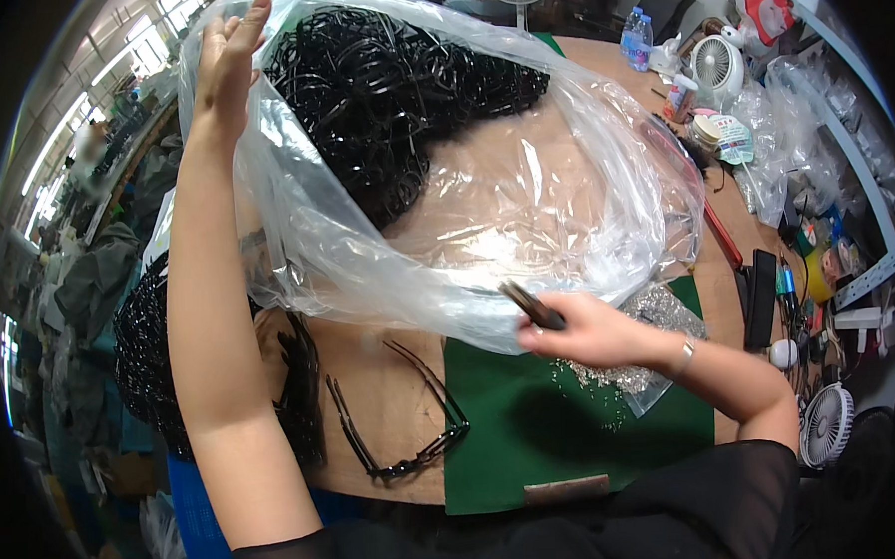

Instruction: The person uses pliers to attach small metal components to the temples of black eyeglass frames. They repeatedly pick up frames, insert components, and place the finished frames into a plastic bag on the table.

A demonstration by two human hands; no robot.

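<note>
A big clear plastic bag spreads over the table, its mouth wide. My left hand is raised at the upper left, fingers partly bent against the bag's edge. In my right hand is a small dark-handled tool with a blurred tip, its exact kind unclear; this hand is beside the bag's near edge. A heap of glossy black curly strands lies at the bag's far side, partly behind the film. Below my right hand, a small clear bag and loose small beads rest on a green mat.
Black-framed glasses lie on the wooden table at the near left. Another black strand bundle hangs at the left. Two bottles, a white fan, a black case and a second fan stand along the right.
</note>
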